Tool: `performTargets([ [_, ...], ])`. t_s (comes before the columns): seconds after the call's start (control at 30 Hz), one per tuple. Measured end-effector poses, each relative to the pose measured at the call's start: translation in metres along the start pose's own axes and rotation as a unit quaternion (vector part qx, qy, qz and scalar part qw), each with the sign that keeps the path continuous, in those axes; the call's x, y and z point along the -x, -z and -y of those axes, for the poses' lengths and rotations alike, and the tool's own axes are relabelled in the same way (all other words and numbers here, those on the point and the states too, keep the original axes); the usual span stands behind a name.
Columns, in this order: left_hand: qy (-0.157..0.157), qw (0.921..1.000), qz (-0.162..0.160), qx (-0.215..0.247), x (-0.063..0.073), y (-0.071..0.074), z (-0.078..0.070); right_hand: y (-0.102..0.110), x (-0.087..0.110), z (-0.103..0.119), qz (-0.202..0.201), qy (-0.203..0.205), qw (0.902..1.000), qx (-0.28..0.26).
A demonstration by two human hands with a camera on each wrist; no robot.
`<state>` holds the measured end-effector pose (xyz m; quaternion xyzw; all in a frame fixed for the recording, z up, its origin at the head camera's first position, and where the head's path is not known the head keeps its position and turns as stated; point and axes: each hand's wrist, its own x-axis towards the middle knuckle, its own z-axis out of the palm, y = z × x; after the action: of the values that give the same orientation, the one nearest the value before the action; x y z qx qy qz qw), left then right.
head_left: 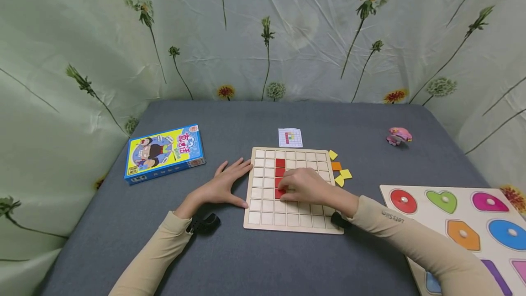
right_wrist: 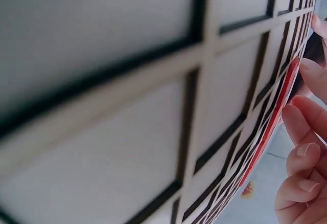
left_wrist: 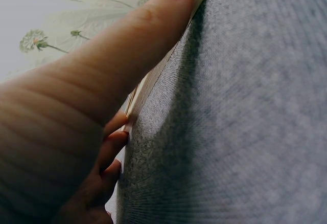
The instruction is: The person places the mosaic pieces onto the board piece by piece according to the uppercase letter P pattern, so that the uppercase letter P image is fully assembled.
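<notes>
A wooden grid board point(head_left: 295, 229) lies on the table with a column of red square tiles point(head_left: 280, 163) in its cells. My left hand point(head_left: 220, 187) is spread at the board's left edge; thumb and fingertips touch the rim. The left wrist view shows its thumb point(left_wrist: 153, 17) against the board's side. Over the grid, my right hand point(head_left: 306, 185) pinches the lowest red tile point(head_left: 279, 194) between thumb and fingers. In the right wrist view its fingers point(right_wrist: 299, 124) are at the red row, and the other fingers are curled.
A small pattern card point(head_left: 290, 137) lies behind the board. Yellow pieces point(head_left: 346, 174) and an orange piece point(head_left: 336, 166) lie along its right side. A blue-yellow box point(head_left: 164, 153) is at left, a pink toy point(head_left: 399, 135) at back right, a shape puzzle board point(head_left: 427, 209) at right.
</notes>
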<state>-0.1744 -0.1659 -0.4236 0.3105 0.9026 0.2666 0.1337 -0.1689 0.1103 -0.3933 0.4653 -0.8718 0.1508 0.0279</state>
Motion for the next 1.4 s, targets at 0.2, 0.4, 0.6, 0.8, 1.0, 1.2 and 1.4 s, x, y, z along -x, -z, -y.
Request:
performTargets([
  [0.2,-0.003,1.0000,0.000,0.000,-0.001,0.001,-0.001,0.008,0.008,-0.005,-0.017,-0.026,0.9995,0.000],
  [0.4,-0.006,1.0000,-0.007,-0.003,0.000,0.003,0.000,0.017,0.021,-0.011,-0.025,-0.049,0.9985,0.004],
  [0.6,-0.004,1.0000,-0.003,-0.002,0.000,0.002,0.001,0.021,0.032,-0.017,-0.028,-0.056,0.9980,0.007],
  [0.8,-0.003,1.0000,-0.002,-0.001,0.000,0.001,0.000,0.029,0.044,-0.020,-0.030,-0.062,0.9976,0.006],
  [1.0,-0.004,1.0000,-0.001,0.000,0.000,0.001,0.000,0.034,0.055,-0.022,-0.029,-0.082,0.9962,0.013],
  [1.2,-0.003,1.0000,0.001,0.002,0.000,0.001,-0.001,0.038,0.067,-0.024,-0.017,-0.091,0.9957,0.013],
  [1.4,-0.005,1.0000,-0.001,0.003,0.000,0.000,-0.001,0.040,0.079,-0.026,-0.013,-0.095,0.9953,0.011],
])
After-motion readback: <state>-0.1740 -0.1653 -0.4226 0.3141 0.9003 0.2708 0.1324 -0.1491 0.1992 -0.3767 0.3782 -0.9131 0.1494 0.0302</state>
